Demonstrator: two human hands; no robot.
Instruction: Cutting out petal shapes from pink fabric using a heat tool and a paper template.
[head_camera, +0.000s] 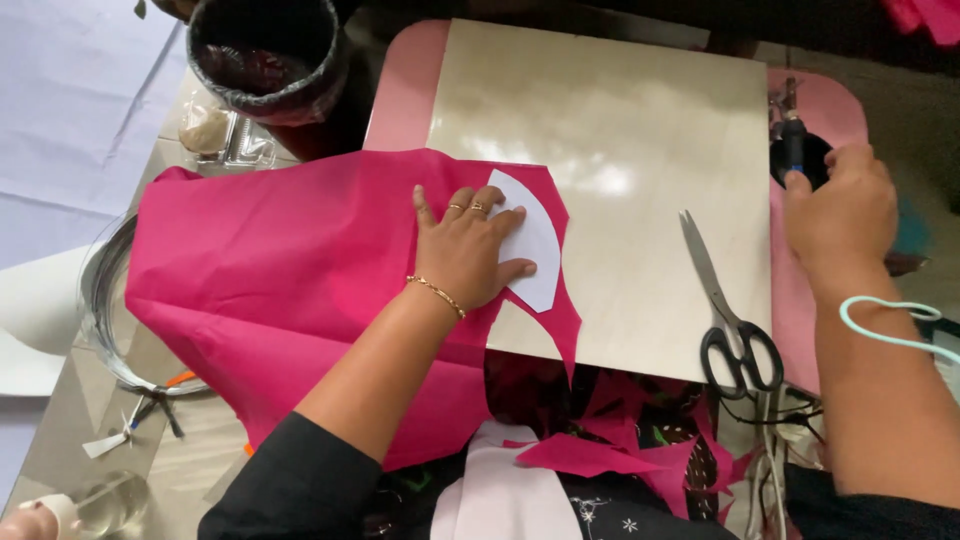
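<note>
Meanwhile, our left hand (465, 250) lies flat, fingers spread, pinning a curved white paper pattern (535, 250) to thin magenta fabric (270, 290) draped over the cream board's (620, 130) left edge; the cloth looks light, limp and slippery, best held by pressing flat. Our right hand (840, 215) curls around a dark tool (795, 150) beyond black-handled scissors (725, 310); scraps crowd the near edge.

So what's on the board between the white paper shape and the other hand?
The scissors lie there on the board, blades shut, black handles toward the person. Otherwise the stretch from the white paper to the right hand is bare board, as the head view shows.
</note>
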